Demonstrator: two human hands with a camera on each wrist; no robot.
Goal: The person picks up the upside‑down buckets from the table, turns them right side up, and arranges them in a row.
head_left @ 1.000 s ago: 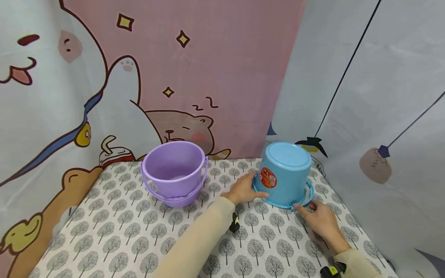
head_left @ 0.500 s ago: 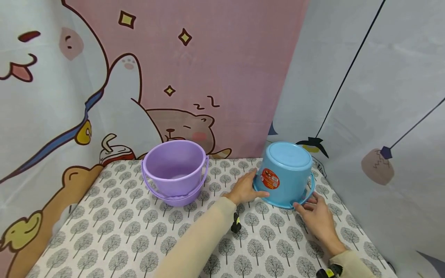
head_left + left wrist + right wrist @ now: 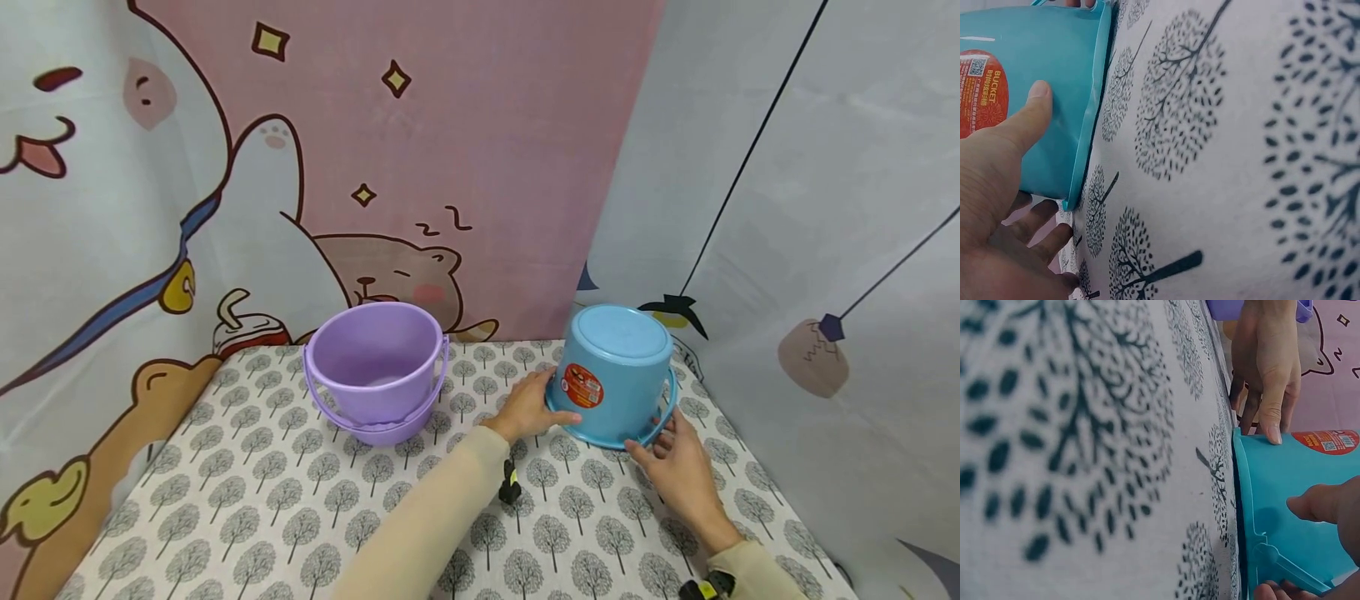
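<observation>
A light blue bucket (image 3: 618,371) with a red oval label stands upside down on the cloth, base up and rim down. My left hand (image 3: 528,408) holds its left side low down, thumb (image 3: 1034,109) flat on the wall and fingers round behind near the rim. At the bucket's right, my right hand (image 3: 678,467) has its fingertips at the blue handle (image 3: 1294,572), which slants up against the wall. The right thumb (image 3: 1316,503) reaches over the bucket wall, apart from the fingers.
A purple bucket (image 3: 375,367) stands upright at the back left, its handle hanging in front. The tree-print cloth (image 3: 420,500) covers the table. Behind it hangs a pink cartoon backdrop (image 3: 510,150), with a pale cloth (image 3: 870,250) along the right.
The blue bucket's handle has swung up, nearer its wall. My right hand has shifted slightly up along the bucket's side. My left hand and both buckets stay in place.
</observation>
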